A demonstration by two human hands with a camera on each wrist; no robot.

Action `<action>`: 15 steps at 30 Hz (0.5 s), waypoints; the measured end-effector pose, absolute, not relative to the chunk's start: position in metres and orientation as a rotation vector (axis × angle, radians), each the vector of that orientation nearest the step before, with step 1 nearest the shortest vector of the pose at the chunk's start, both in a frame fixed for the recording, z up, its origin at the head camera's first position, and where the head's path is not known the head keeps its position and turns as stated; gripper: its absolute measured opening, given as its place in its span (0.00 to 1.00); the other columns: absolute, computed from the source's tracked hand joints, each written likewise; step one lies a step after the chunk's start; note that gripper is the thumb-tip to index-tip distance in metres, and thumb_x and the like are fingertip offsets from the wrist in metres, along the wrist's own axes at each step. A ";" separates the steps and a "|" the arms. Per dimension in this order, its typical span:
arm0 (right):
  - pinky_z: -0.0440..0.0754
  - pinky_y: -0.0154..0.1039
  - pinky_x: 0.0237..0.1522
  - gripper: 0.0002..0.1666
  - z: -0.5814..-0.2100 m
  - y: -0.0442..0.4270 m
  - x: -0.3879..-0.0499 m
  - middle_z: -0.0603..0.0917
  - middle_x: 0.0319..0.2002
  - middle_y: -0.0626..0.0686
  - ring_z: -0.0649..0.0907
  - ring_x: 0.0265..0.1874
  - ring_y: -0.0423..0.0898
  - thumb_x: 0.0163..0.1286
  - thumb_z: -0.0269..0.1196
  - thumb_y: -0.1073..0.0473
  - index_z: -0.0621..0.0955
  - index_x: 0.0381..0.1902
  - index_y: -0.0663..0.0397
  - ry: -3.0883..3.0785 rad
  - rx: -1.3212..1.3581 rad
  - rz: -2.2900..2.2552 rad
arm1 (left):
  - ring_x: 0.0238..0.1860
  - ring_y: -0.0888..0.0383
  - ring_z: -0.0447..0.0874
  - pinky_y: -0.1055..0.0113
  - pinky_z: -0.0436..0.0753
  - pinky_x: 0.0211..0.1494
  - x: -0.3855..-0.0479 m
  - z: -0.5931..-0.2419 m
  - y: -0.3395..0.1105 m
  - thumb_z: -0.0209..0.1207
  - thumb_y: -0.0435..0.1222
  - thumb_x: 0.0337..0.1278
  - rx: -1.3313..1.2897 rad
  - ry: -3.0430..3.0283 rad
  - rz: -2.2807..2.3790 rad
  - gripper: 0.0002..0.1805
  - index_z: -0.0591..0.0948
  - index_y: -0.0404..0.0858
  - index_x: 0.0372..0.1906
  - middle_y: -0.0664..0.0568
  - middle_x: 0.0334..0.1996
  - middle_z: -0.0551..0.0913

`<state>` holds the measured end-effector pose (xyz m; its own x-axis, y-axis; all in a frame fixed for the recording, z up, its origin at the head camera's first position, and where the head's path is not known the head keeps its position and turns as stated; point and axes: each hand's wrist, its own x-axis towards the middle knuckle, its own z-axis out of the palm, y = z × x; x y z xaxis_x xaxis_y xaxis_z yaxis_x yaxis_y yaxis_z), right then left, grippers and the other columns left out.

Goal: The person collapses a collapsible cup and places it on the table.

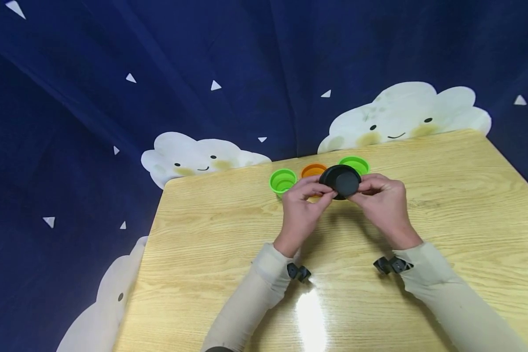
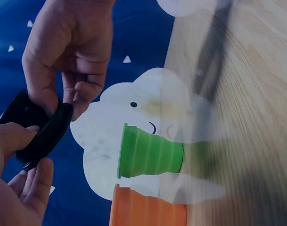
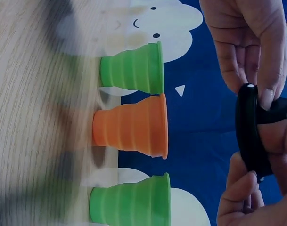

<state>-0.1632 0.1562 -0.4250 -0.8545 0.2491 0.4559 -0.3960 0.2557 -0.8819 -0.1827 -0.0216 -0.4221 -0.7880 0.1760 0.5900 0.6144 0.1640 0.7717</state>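
Both hands hold a round, dark, cup-like object [image 1: 342,182] above the table, in front of the cups. My left hand [image 1: 301,211] pinches its left side; my right hand [image 1: 385,208] grips its right side. In the left wrist view, the left hand [image 2: 16,174] is lower left and the right hand [image 2: 70,52] above, with the black object [image 2: 49,134] between. The right wrist view has the left hand [image 3: 249,42] on top, the right hand [image 3: 261,193] below, and the black object [image 3: 250,132] between their fingers.
A green cup [image 1: 283,181], an orange cup [image 1: 313,170] and another green cup [image 1: 354,165] stand upright in a row near the far edge of the wooden table [image 1: 202,244]. Behind hangs dark blue cloth [image 1: 246,58] with clouds and triangles.
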 end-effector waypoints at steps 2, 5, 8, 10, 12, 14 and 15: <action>0.83 0.25 0.33 0.07 -0.425 0.158 -0.164 0.87 0.31 0.45 0.84 0.30 0.34 0.50 0.75 0.77 0.85 0.22 0.69 -2.019 0.144 1.706 | 0.50 0.55 0.84 0.63 0.87 0.45 -0.183 -0.422 -0.023 0.73 0.26 0.51 -0.710 -2.087 -1.803 0.06 0.89 0.29 0.34 0.41 0.44 0.86; 0.82 0.26 0.31 0.06 -0.424 0.160 -0.163 0.86 0.30 0.47 0.83 0.27 0.37 0.53 0.74 0.77 0.84 0.25 0.70 -2.019 0.142 1.807 | 0.48 0.56 0.85 0.62 0.87 0.45 -0.184 -0.421 -0.024 0.73 0.25 0.51 -0.648 -2.058 -2.029 0.07 0.88 0.27 0.36 0.41 0.40 0.87; 0.82 0.26 0.30 0.07 -0.422 0.162 -0.162 0.85 0.30 0.49 0.82 0.25 0.39 0.54 0.73 0.77 0.83 0.28 0.72 -2.017 0.137 1.882 | 0.42 0.56 0.86 0.63 0.87 0.44 -0.186 -0.419 -0.024 0.72 0.24 0.51 -0.573 -1.980 -2.252 0.09 0.86 0.25 0.38 0.43 0.36 0.87; 0.82 0.26 0.31 0.07 -0.421 0.163 -0.161 0.85 0.31 0.49 0.82 0.26 0.40 0.55 0.72 0.77 0.83 0.30 0.73 -2.010 0.142 1.916 | 0.38 0.56 0.85 0.65 0.86 0.43 -0.188 -0.418 -0.024 0.71 0.22 0.50 -0.513 -1.921 -2.389 0.10 0.85 0.24 0.40 0.46 0.35 0.87; 0.83 0.27 0.33 0.07 -0.419 0.163 -0.160 0.85 0.32 0.50 0.82 0.28 0.40 0.55 0.71 0.79 0.82 0.31 0.74 -1.983 0.159 1.971 | 0.39 0.57 0.85 0.67 0.86 0.43 -0.189 -0.417 -0.023 0.70 0.20 0.50 -0.438 -1.856 -2.517 0.11 0.84 0.25 0.41 0.49 0.35 0.87; 0.84 0.27 0.35 0.09 -0.418 0.162 -0.160 0.85 0.32 0.50 0.84 0.30 0.39 0.55 0.69 0.81 0.79 0.33 0.75 -1.919 0.193 2.059 | 0.38 0.58 0.85 0.68 0.85 0.42 -0.189 -0.416 -0.021 0.68 0.18 0.49 -0.356 -1.784 -2.649 0.11 0.85 0.29 0.40 0.50 0.35 0.87; 0.84 0.28 0.36 0.11 -0.418 0.162 -0.160 0.85 0.32 0.50 0.85 0.31 0.39 0.55 0.67 0.83 0.78 0.34 0.75 -1.872 0.211 2.122 | 0.38 0.58 0.84 0.68 0.85 0.41 -0.189 -0.416 -0.020 0.66 0.17 0.49 -0.320 -1.743 -2.715 0.12 0.85 0.31 0.39 0.50 0.34 0.87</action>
<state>-0.1595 0.1620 -0.4181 -0.9433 0.1277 0.3064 -0.3199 -0.1034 -0.9418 -0.1891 -0.0202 -0.4156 -0.9754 0.1903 0.1109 0.0217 -0.4181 0.9081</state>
